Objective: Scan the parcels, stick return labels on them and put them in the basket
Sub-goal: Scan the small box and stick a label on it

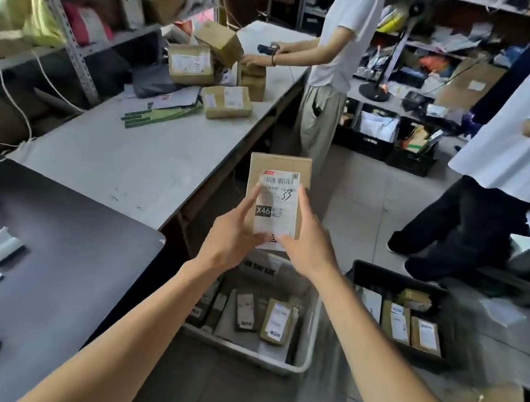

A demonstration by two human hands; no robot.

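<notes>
Here the brown parcel (pixel 280 169) bears a white label (pixel 277 206) marked X46.

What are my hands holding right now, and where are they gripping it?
Both hands hold a small parcel above the white basket. The left hand grips its lower left edge, the right hand its lower right edge, thumbs on the label.

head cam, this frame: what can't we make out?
- Parcel: lower end hidden by left hand and right hand; small label print illegible.
- White bin: near contents hidden behind the forearms.
- Black crate: labels inside too small to read.
- Shelf goods, upper left: motion-blurred.
</notes>
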